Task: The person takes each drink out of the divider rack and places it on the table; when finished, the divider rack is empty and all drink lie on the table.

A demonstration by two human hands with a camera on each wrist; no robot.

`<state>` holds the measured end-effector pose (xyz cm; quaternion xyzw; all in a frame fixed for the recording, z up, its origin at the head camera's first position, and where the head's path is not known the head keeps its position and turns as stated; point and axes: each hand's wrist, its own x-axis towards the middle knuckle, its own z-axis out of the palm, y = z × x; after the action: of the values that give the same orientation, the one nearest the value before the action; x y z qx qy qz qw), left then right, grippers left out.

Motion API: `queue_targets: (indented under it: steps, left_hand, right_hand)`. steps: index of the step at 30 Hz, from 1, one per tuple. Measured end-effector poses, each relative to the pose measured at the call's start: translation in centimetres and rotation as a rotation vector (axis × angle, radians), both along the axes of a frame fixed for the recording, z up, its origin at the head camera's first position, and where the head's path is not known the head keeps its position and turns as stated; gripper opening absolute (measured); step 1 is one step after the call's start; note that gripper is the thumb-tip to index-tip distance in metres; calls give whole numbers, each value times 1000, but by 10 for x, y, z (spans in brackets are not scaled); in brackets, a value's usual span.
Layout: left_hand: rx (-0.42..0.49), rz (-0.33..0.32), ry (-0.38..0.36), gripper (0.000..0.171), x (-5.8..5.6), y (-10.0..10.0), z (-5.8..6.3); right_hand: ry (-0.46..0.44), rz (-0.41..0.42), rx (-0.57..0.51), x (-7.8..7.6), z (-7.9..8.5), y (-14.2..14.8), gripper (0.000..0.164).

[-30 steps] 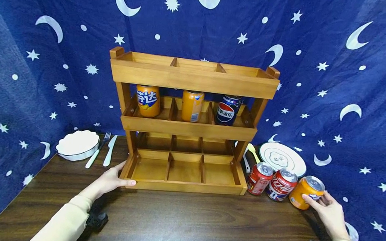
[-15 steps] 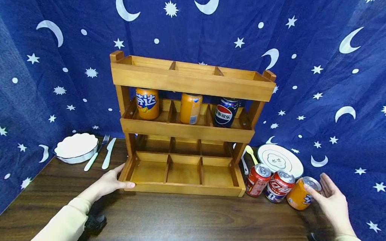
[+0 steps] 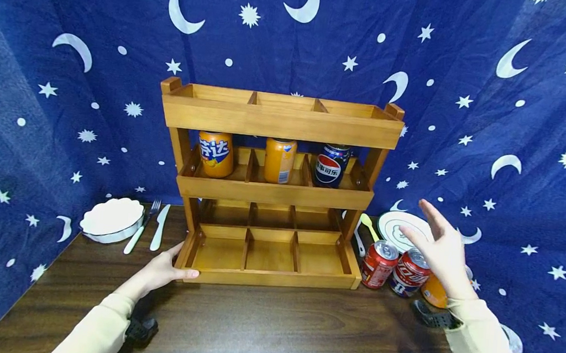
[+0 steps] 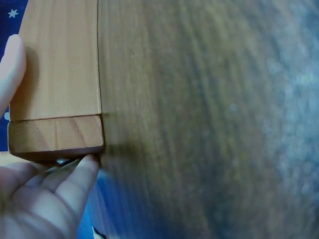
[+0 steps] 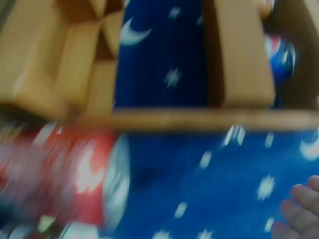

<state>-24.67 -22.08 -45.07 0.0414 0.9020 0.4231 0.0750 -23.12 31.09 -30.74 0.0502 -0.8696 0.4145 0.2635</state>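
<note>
A three-tier wooden shelf (image 3: 275, 193) stands mid-table, each tier split into compartments. My left hand (image 3: 162, 270) grips its lower left corner, thumb at the front board and fingers along the side; the left wrist view shows thumb and fingers either side of the wooden end (image 4: 57, 134). Raised at the right, my right hand (image 3: 439, 252) has its fingers spread and holds nothing. Below and beside it stand a red can (image 3: 380, 264), a red-and-blue can (image 3: 409, 274) and an orange soda can (image 3: 434, 291), which the hand and wrist partly cover.
On the middle tier are two orange cans (image 3: 216, 154) (image 3: 280, 161) and a dark Pepsi can (image 3: 331, 166). Behind the right-hand cans lie a plate (image 3: 398, 228) and a yellow spoon (image 3: 370, 226). A white scalloped dish (image 3: 112, 219), fork (image 3: 141, 229) and knife (image 3: 160, 228) lie left.
My right hand has let go of the orange can at the right, then risen and moved left over the cans. The left hand keeps its grip on the shelf corner.
</note>
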Motion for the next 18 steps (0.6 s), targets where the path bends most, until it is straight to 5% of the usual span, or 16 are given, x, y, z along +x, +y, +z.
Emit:
queue_targets:
  steps: [9,18]
  left_hand:
    - [10,14,8,101,2,-2,0]
    - [12,18,-6,102,1,2,0]
  right_hand:
    - [-55,179,-8,-38,37,-75,77]
    - [-85,152,-39,-81,55,-110,86]
